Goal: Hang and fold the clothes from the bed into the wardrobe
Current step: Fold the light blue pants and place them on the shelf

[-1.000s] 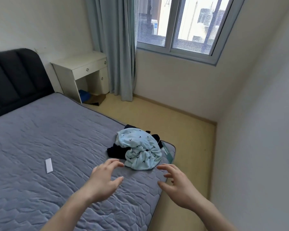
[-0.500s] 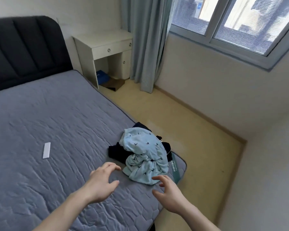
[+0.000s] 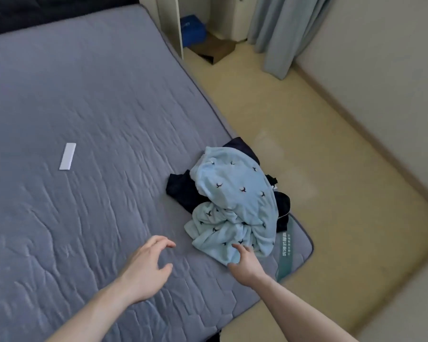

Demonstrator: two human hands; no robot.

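A crumpled light-blue garment (image 3: pixel 235 201) with small dark bird prints lies at the near right corner of the grey quilted bed (image 3: pixel 97 107). Under it sits a dark navy garment (image 3: pixel 183 191), only partly showing. My right hand (image 3: pixel 245 264) reaches the near edge of the blue garment, its fingertips touching the cloth. Hovering over the mattress just left of the pile, my left hand (image 3: pixel 146 267) has loosely curved fingers and holds nothing. No wardrobe is in view.
A small white flat remote-like object (image 3: pixel 67 156) lies on the mattress to the left. Beyond the bed's far right side stand a white desk leg (image 3: pixel 173 23), a blue box (image 3: pixel 192 28), a brown box (image 3: pixel 216 49) and a grey-blue curtain (image 3: pixel 282 33). Yellow floor runs alongside.
The view has tilted down and moved nearer the pile. My right hand has gone forward onto the edge of the blue garment. My left hand has stayed hovering to its left.
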